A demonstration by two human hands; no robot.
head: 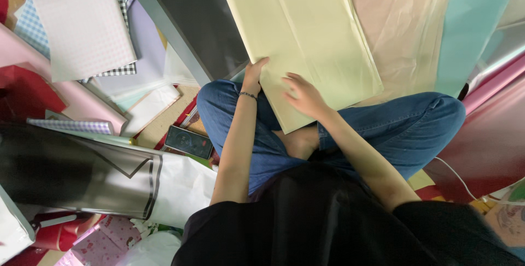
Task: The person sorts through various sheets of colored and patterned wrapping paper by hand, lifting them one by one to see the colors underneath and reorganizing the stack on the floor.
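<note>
- On the lap of a person seated cross-legged lies a pale yellow sheet (306, 36); its long axis runs from the near corner at the knees up and away toward the top of the view, tilted slightly left.
- Sheet: thin, matte, paper-like; long rectangle with straight edges, a faint lengthwise fold line, and soft creases near the right side.
- Left hand (253, 76): grips the sheet's left edge, fingers curled round it with the thumb on top; a thin bracelet circles the wrist.
- Right hand (303, 95): rests flat on the sheet's near end, fingers loosely spread and slightly blurred; it presses rather than pinches, nothing enclosed.
- Jeans (415, 126): blue denim, knees spread left and right beneath the sheet.
- Peach sheet (394, 20): translucent, crinkled, just beside and partly under the yellow one on the right.
- Teal sheet (476, 20): smooth, further right.
- Grey sheet (191, 20): dark, glossy, to the left.
- Phone (188, 142): dark rectangle, on the floor beside the left knee.
- White dotted sheet (82, 20): upper left, over a checked one.
</note>
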